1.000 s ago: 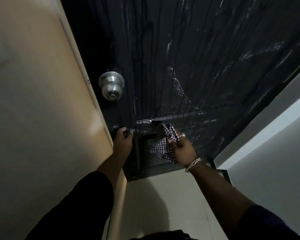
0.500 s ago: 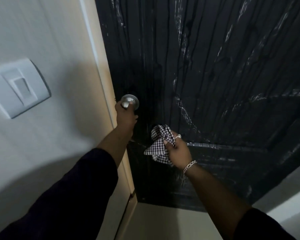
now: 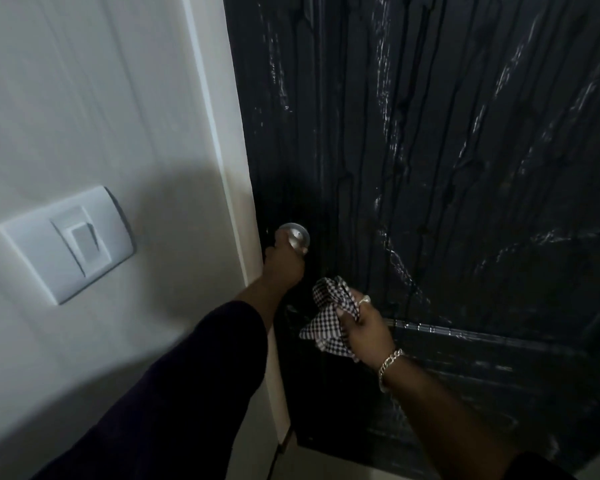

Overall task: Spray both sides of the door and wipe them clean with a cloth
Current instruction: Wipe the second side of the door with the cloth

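A black door (image 3: 447,168) fills the right side of the view, streaked with wet runs and pale smears. Its round silver knob (image 3: 297,235) sits near the door's left edge. My left hand (image 3: 284,259) grips that knob from below. My right hand (image 3: 362,329) holds a bunched black-and-white checked cloth (image 3: 328,313) against the door, just below and right of the knob. A ring and a chain bracelet show on that hand. No spray bottle is in view.
A white door frame (image 3: 222,150) runs down beside the door's left edge. A white wall with a light switch (image 3: 70,244) lies to the left. A strip of pale floor (image 3: 343,469) shows under the door.
My left hand rose from the lower door edge to the knob and grips it. The right hand with the cloth moved up toward the knob. The view lifted and swung left, showing the switch.
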